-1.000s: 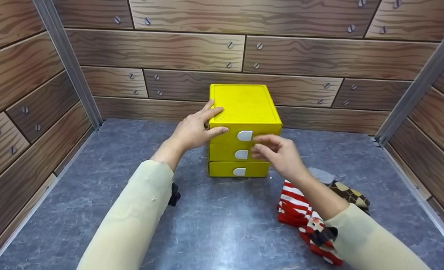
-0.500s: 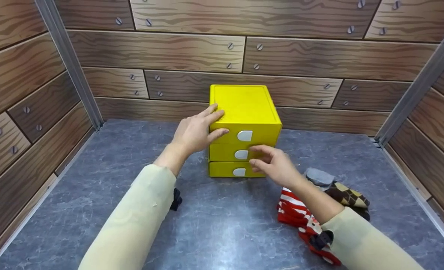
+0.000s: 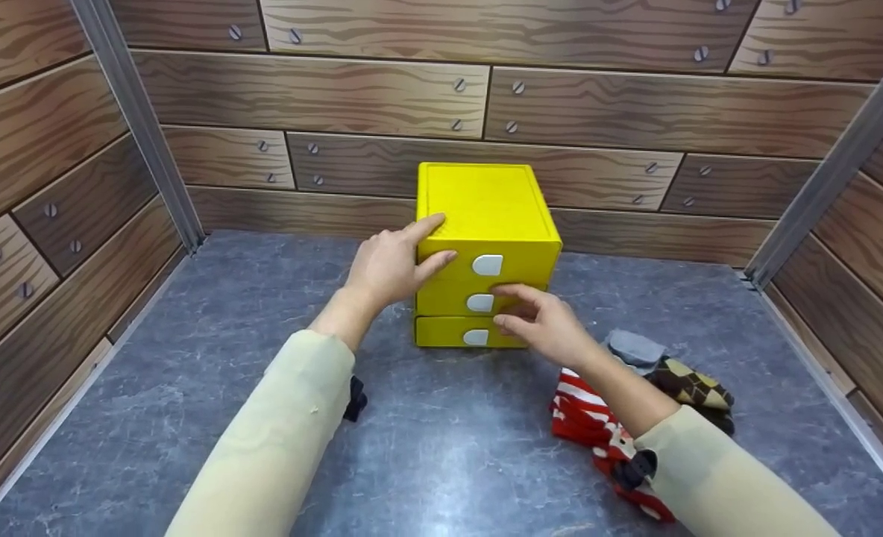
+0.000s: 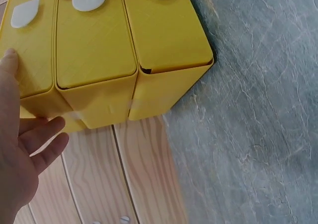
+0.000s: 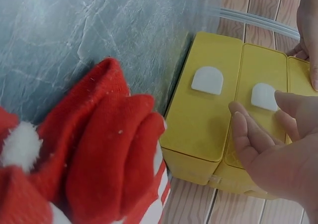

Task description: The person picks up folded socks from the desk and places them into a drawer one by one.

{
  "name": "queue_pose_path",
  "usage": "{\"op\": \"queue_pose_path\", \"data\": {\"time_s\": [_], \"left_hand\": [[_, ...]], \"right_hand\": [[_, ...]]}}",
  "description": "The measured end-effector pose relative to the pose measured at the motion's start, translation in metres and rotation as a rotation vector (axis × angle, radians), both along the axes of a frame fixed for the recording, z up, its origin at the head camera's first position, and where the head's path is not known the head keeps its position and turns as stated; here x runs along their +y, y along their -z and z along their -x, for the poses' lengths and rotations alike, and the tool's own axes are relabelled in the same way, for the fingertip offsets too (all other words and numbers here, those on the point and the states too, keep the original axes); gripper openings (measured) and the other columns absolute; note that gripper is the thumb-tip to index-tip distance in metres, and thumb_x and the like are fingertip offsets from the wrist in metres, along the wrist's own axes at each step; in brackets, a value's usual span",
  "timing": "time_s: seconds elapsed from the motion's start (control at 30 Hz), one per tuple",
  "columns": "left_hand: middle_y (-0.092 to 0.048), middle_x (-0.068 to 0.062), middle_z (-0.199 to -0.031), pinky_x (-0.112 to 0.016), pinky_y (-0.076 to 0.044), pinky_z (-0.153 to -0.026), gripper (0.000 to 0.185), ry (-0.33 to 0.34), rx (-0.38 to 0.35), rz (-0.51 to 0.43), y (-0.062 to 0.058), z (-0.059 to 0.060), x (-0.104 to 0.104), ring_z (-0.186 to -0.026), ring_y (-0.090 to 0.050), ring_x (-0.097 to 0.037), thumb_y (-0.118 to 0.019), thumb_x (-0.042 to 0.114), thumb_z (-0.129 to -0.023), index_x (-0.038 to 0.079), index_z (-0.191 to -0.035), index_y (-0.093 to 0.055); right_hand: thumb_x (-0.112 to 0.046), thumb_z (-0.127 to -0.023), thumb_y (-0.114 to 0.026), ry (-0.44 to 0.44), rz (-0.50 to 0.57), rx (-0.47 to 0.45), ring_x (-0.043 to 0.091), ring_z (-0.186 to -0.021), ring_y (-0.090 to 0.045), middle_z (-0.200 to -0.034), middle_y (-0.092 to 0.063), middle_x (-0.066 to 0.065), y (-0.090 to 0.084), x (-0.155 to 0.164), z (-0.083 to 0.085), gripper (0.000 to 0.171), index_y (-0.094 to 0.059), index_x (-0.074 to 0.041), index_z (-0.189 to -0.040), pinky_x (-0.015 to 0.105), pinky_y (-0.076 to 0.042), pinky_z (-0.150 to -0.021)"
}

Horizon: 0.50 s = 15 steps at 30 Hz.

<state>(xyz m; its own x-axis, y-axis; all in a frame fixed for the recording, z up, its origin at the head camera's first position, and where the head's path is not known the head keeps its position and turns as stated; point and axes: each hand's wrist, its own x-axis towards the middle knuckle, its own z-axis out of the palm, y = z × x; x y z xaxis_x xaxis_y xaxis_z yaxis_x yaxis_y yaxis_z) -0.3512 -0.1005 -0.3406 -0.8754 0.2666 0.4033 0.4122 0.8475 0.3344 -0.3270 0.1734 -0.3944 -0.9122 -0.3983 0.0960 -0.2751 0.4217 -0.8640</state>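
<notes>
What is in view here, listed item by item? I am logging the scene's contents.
Yellow plastic three-drawer box: one, yellow, at the back middle of the floor, all drawers shut.
White tab handles: three, white, one on each drawer front.
Red-and-white striped socks: one bundle, on the floor at the right, partly under the right forearm.
Brown-and-yellow diamond-patterned sock: one, with a grey toe, beside the striped ones.
Grey marbled floor: one, grey.
Wood-print walls: three sides, brown.
Left hand: one, fingers straight, resting on the box's top left edge.
Right hand: one, fingertips at the middle drawer's front, near its handle.
</notes>
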Motion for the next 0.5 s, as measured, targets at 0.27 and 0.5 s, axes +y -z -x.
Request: {"op": "queue_pose_path", "data": {"time_s": [0.27, 0.5], "left_hand": [[-0.053, -0.001, -0.061, -0.036, -0.049, -0.065, 0.069, -0.002, -0.074, -0.05, -0.0008, -0.001, 0.0012, -0.056, -0.052, -0.02, -0.061, 0.06, -0.103, 0.028, -0.163, -0.046], [-0.061, -0.003, -0.069, -0.039, -0.053, -0.073, 0.069, -0.019, -0.11, -0.076, -0.0032, -0.0016, 0.0008, -0.066, -0.058, -0.022, -0.063, 0.059, -0.102, 0.031, -0.163, -0.047]], "right_hand": [[-0.012, -0.104, -0.07, -0.011, 0.044, -0.04, 0.04, -0.113, -0.071, -0.131, -0.069, 0.021, 0.0009, -0.0054, 0.0017, 0.04, -0.061, -0.002, -0.142, 0.052, -0.056, -0.098], [-0.012, -0.104, -0.07, -0.02, 0.059, -0.055, 0.044, -0.112, -0.071, -0.129, -0.07, 0.022, 0.0024, -0.0073, 0.0003, 0.038, -0.06, -0.001, -0.14, 0.056, -0.055, -0.099]]}}
